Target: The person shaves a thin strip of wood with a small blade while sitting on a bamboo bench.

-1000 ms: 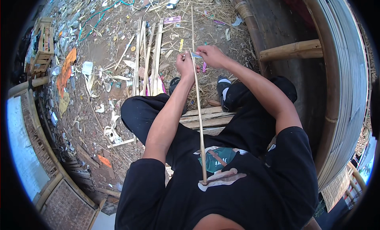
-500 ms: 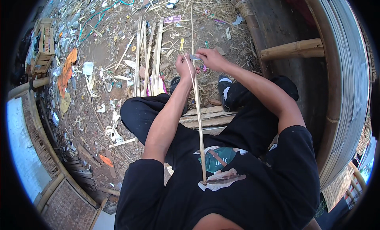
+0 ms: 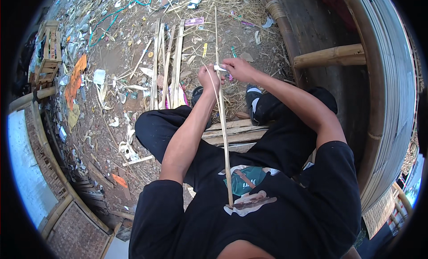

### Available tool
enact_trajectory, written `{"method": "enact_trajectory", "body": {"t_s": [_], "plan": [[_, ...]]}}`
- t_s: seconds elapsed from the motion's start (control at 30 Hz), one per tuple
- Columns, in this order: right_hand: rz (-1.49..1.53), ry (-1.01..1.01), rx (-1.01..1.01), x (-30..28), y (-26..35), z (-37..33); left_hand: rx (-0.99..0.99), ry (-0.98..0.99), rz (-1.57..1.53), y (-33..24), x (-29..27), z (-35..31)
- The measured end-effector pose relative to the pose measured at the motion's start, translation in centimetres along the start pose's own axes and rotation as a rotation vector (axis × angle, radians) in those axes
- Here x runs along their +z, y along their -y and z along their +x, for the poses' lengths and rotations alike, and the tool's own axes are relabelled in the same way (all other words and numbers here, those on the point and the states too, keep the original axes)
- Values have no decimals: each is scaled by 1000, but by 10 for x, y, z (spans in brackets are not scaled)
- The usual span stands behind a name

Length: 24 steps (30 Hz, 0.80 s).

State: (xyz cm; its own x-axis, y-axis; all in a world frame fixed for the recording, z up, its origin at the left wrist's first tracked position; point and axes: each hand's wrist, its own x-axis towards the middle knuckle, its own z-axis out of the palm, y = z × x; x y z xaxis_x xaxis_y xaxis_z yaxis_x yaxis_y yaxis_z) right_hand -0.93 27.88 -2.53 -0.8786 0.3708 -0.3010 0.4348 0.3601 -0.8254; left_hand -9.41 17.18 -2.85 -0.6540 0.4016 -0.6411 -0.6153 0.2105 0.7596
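Note:
A long, thin bamboo strip (image 3: pixel 224 138) runs from my chest away between my knees, its far end over the littered ground. My left hand (image 3: pixel 208 77) is closed round it near the middle. Just beyond, my right hand (image 3: pixel 240 70) grips a knife whose short, shiny blade (image 3: pixel 219 68) lies across the strip; its handle is hidden in my fingers. A thin sliver (image 3: pixel 211 76) curls back over my left hand, beside the strip.
Several pale bamboo slats (image 3: pixel 177 58) lie on the ground ahead to the left. A wooden crate (image 3: pixel 50 58) stands far left, near an orange scrap (image 3: pixel 75 83). A bamboo frame (image 3: pixel 330 56) is close on my right. Bamboo pieces (image 3: pixel 236 132) lie between my legs.
My right hand has shifted very slightly nearer, and the knife blade has turned so it catches more light. The left hand and the strip hold almost the same place.

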Motion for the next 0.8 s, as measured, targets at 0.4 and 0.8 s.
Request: {"method": "enact_trajectory", "body": {"t_s": [0.4,0.8], "plan": [[104,38,9,4,-4,-3,-11,83,-78,2,-6,-7],[25,20,-68,-9,11,-6,-2,90,-79,-6,-2,-17]]}}
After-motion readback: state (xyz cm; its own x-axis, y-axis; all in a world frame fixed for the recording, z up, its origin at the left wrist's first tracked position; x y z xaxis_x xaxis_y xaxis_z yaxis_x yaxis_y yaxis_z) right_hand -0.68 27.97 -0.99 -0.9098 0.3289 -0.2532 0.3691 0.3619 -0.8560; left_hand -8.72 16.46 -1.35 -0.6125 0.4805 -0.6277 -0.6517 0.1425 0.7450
